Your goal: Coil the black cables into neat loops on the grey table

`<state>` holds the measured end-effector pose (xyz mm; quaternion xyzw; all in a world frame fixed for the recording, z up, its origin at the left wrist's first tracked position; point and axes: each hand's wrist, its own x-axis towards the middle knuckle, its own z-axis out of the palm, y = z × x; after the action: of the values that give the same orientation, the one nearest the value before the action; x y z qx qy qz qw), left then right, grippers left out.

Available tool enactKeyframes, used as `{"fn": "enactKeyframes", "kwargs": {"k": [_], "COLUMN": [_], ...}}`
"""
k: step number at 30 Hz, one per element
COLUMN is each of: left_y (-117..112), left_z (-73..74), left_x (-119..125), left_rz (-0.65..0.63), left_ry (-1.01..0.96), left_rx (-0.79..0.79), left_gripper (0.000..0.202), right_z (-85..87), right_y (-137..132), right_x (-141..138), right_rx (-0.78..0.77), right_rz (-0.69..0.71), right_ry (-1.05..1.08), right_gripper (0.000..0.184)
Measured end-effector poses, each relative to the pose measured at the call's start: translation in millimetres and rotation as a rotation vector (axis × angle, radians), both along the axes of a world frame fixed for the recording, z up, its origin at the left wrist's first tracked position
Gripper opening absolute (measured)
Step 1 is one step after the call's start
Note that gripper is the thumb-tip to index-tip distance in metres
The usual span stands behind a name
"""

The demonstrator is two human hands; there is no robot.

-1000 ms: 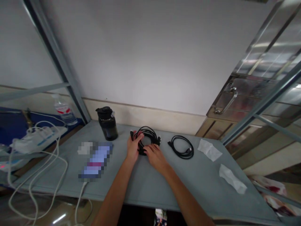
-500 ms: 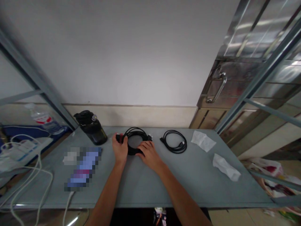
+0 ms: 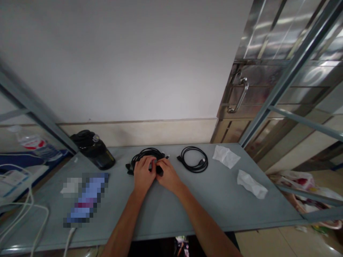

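Note:
A coiled bundle of black cable [image 3: 139, 155] lies on the grey table, its connectors showing at the left and right sides. My left hand [image 3: 144, 174] reaches over the front of the coil, fingers curled around it. Close beside it, my right hand [image 3: 168, 175] pinches the coil's front right part, where a short black piece shows between the two hands. The fingertips partly hide what they grip. To the right, apart from both hands, rests a second, smaller coil of black cable [image 3: 205, 162].
Two crumpled white tissues [image 3: 226, 156] lie at the table's right. A black bottle [image 3: 93, 150] stands at the back left, with a blurred phone [image 3: 89, 198] before it. White cords [image 3: 32, 205] trail at far left. Metal frame posts [image 3: 289, 71] flank the table.
My left hand has moved right, from the coil's left side to its front. My hands are now close together, and the coil's open middle is covered. The camera view has shifted slightly.

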<state>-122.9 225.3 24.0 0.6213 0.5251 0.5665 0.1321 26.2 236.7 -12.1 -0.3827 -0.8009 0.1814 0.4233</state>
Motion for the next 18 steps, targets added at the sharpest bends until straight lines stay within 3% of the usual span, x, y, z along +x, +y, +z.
{"fn": "enactKeyframes", "kwargs": {"k": [5,12,18], "left_y": [1.0,-0.6,-1.5], "left_z": [0.3,3.1,3.1], "left_x": [-5.3,-2.9,-1.7], "left_rz": [0.042,-0.158,-0.184], "left_ry": [0.001,-0.208,-0.256], "left_rx": [-0.048,-0.074,-0.108], "left_gripper": [0.024,0.037,0.034], "right_z": [-4.7,2.7,5.1], "right_y": [4.9,1.9,1.2], "right_x": [-0.2,5.0,6.8], "right_rx": [0.006,-0.018,-0.009], "right_rz": [-0.016,0.038,0.048], "right_ry": [0.007,0.098,0.161], "right_gripper": [0.043,0.049,0.045]}}
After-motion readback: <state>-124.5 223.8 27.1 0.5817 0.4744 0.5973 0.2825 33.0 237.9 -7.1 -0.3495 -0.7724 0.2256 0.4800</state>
